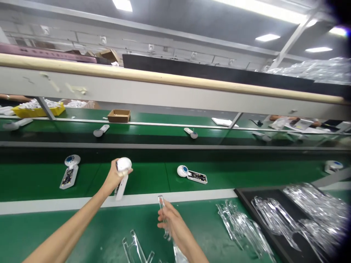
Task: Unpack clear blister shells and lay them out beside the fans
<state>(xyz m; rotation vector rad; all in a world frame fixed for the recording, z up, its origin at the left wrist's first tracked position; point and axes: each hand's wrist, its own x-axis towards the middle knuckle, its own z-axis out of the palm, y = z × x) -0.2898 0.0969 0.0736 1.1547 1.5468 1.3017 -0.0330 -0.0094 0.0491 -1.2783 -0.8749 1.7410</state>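
Note:
My left hand is closed around the round head of a white plastic device, whose flat handle hangs down over the belt's near edge. In my right hand is a clear plastic piece, long and narrow, held upright between thumb and fingers. Below, on the green table, lie loose clear plastic pieces. To the right of the held device, another white device rests on the green belt with its circuit board showing. A similar opened one lies on the belt at left.
A black tray piled with clear plastic parts stands at the right, with a heap of clear pieces beside it. Beyond the rail, more white devices lie on a far belt near a cardboard box and a yellow bin. A shelf beam crosses above.

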